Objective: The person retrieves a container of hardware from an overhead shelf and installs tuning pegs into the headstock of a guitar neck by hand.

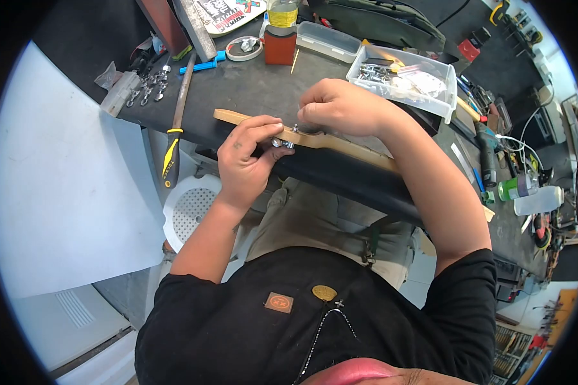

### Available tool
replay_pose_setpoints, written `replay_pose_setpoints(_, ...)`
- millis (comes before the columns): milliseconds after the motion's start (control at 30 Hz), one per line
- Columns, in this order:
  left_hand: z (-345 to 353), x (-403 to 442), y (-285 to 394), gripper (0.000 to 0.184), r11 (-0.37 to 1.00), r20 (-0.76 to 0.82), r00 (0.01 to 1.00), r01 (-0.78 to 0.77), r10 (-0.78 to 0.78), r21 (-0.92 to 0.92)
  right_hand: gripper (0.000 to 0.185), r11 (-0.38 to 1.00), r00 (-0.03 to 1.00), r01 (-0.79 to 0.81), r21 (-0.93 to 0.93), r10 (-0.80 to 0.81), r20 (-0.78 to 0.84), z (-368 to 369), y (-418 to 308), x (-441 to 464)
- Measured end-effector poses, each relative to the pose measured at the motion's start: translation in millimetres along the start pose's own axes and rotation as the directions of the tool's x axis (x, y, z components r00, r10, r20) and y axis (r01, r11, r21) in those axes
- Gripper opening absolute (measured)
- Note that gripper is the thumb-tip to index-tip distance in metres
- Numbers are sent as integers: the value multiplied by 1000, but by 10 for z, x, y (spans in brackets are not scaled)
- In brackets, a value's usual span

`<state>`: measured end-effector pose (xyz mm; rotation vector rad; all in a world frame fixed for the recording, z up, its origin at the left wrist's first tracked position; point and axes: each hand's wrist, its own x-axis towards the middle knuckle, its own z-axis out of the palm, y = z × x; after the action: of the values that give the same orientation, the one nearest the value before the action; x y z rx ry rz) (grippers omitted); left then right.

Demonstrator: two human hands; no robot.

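A wooden guitar neck lies along the front edge of the bench, its headstock to the left. My left hand is closed around the headstock, fingers on top and thumb below. At that thumb, a chrome tuning machine shows under the wood. A small metal post stands up from the top side. My right hand hovers just right of the post with its fingers curled together; whatever they hold is hidden. More chrome tuning machines lie at the bench's left end.
A long tool with a yellow-black handle juts over the bench edge. Behind my right hand stands a clear plastic box of small parts. A red-brown block is at the back, a power drill right, a white perforated stool below left.
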<state>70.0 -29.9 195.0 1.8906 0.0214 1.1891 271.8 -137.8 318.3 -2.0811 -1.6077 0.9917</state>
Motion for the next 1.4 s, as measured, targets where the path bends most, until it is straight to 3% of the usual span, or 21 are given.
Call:
replay_pose_setpoints(100,-6,19,13,43,1000,0,1000,-25,25,17,33,942,939,327,77,-315,-136,158,78,-9)
replay_pose_setpoints(300,10,-29,-11,44,1000,-2,1000,21,-21,0,31,996,996,44,-78,-49,-71,116,-154,45)
replay_pose_setpoints(400,-32,-39,-19,43,1000,42,999,8,-9,20,32,973,979,194,128,-184,-83,164,12,45)
replay_pose_setpoints(500,-41,-66,-64,43,1000,54,998,21,-21,-2,32,963,960,266,-30,-268,-80,167,66,24)
replay_pose_setpoints(600,13,-70,-70,43,997,0,998,56,-56,-52,26,992,991,128,3,-128,-49,189,-18,7)
replay_pose_setpoints(700,21,-34,-10,43,998,-16,998,54,-55,-27,35,989,984,139,47,-133,-117,207,57,46)
replay_pose_setpoints(800,6,-30,-12,44,998,-10,998,64,-65,-17,41,947,940,318,48,-309,-146,242,111,36)
replay_pose_setpoints(900,-10,-53,-65,44,998,29,998,58,-57,-26,39,988,985,151,-45,-154,-78,214,25,34)
replay_pose_setpoints(1000,-22,-47,-64,43,999,53,997,49,-48,-23,37,998,993,59,15,-57,-102,213,-2,23)
replay_pose_setpoints(1100,-38,-42,-59,43,997,63,995,76,-74,-21,41,932,911,350,91,-316,-266,326,152,73)
replay_pose_setpoints(1200,-17,-20,-71,44,994,64,994,89,-85,-69,34,956,950,290,42,-283,-130,241,174,109)
replay_pose_setpoints(1300,-12,-30,-95,44,991,61,994,95,-90,-98,29,997,998,58,54,-58,1,150,44,64)
replay_pose_setpoints(1400,-18,-39,-92,43,992,61,993,105,-101,-76,32,936,964,250,248,-215,-159,252,167,95)
